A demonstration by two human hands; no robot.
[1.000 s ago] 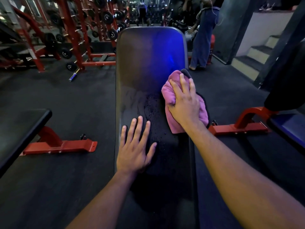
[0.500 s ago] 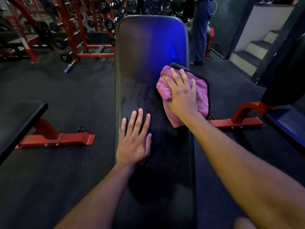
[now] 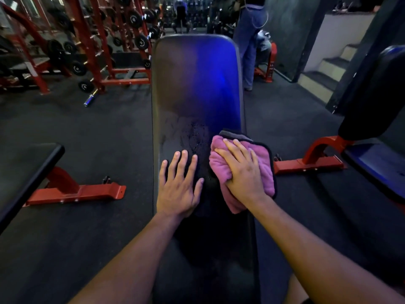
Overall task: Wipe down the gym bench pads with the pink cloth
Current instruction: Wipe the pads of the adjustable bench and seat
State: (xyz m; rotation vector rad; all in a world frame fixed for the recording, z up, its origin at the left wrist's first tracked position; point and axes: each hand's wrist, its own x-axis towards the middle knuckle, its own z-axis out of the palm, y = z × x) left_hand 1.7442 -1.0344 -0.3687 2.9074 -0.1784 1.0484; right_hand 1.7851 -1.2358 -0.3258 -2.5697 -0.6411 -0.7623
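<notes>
A long black bench pad (image 3: 197, 88) runs away from me down the middle of the view, lit blue on its far right half and speckled with droplets near the centre. The pink cloth (image 3: 266, 174), edged in black, lies on the pad's right side and hangs over its edge. My right hand (image 3: 243, 172) presses flat on the cloth, fingers spread. Beside it, my left hand (image 3: 178, 185) rests flat on the bare pad with fingers apart, holding nothing.
Another black bench (image 3: 24, 172) on a red base (image 3: 74, 191) stands at left. A red frame foot (image 3: 311, 161) and a dark padded machine (image 3: 377, 102) are at right. Red dumbbell racks (image 3: 92, 40) fill the back left. A person in jeans (image 3: 247, 42) stands behind the bench; steps (image 3: 328, 71) rise at back right.
My right hand has slid the pink cloth back toward me along the pad's right side, ending beside my left hand. The left hand stays planted on the pad.
</notes>
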